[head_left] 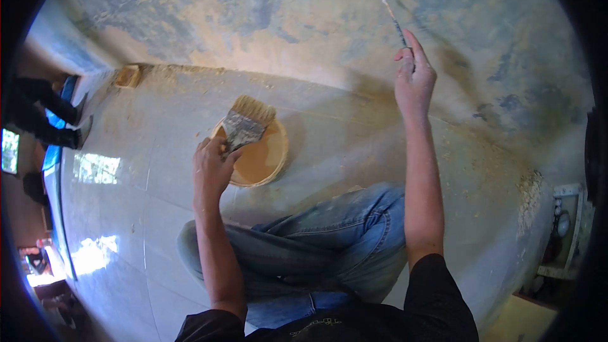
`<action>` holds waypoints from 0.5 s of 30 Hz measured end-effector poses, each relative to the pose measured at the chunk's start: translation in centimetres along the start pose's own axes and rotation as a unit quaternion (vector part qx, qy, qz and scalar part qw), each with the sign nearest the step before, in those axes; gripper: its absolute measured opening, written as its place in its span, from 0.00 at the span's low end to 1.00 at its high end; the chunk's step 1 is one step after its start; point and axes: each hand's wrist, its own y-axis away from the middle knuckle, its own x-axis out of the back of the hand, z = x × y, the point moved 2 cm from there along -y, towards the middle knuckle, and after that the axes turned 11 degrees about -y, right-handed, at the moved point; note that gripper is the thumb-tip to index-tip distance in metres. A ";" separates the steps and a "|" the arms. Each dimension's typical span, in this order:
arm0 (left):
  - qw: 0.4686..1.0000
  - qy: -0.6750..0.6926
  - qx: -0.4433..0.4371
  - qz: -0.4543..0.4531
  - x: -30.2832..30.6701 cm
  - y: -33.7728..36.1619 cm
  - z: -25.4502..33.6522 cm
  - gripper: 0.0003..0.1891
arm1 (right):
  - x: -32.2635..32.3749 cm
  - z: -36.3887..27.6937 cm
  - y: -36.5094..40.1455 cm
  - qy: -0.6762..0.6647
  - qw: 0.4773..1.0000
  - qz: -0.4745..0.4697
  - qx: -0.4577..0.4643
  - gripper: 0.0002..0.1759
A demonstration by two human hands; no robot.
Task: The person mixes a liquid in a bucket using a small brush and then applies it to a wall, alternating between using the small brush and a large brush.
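Observation:
My left hand point(213, 171) is closed around the handle of a wide flat paintbrush point(246, 123), its pale bristles pointing up and away from me. The brush overlaps a round bucket point(283, 158) of tan, cloudy liquid on the floor. Raised in front of the wall, my right hand point(416, 79) grips a thin, stick-like tool point(396, 24) with a pale tip. That tip is right by a small whitish spot on the patchy blue-grey and tan wall point(278, 19).
I sit cross-legged in jeans on the tiled floor point(171, 196). A yellowish block point(127, 76) lies at the wall's foot, with crumbs of debris point(183, 71) along it. Another person's legs point(47, 111) are at far left. A framed item point(560, 228) stands at right.

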 end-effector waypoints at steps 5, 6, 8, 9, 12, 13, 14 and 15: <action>0.998 0.015 0.028 0.047 2.4 0.2 1.3 0.18 | 0.6 -0.4 -0.2 -0.003 0.999 0.029 -0.039 0.21; 0.997 0.029 0.041 0.064 2.8 0.2 1.5 0.18 | 0.8 -0.4 -0.3 -0.001 0.998 0.033 -0.046 0.21; 0.995 0.049 0.050 0.065 2.9 -0.1 1.3 0.17 | 0.8 0.5 -0.3 -0.004 0.999 0.045 -0.030 0.20; 0.994 0.051 0.048 0.082 2.9 -0.1 1.1 0.17 | 0.8 0.8 -0.3 -0.012 0.998 0.055 -0.015 0.20; 0.991 0.066 0.042 0.107 2.8 -0.2 0.9 0.16 | 0.8 1.0 -0.4 -0.019 0.998 0.058 -0.014 0.19; 0.991 0.068 0.040 0.109 2.9 -0.2 1.0 0.15 | 0.9 0.8 -0.4 -0.016 0.998 0.059 -0.013 0.19; 0.991 0.069 0.039 0.111 2.9 -0.2 1.0 0.15 | 0.9 0.6 -0.5 -0.031 0.998 0.055 -0.024 0.18; 0.991 0.070 0.037 0.110 2.9 -0.3 1.1 0.15 | 1.0 0.3 -0.6 -0.046 0.997 0.051 -0.036 0.18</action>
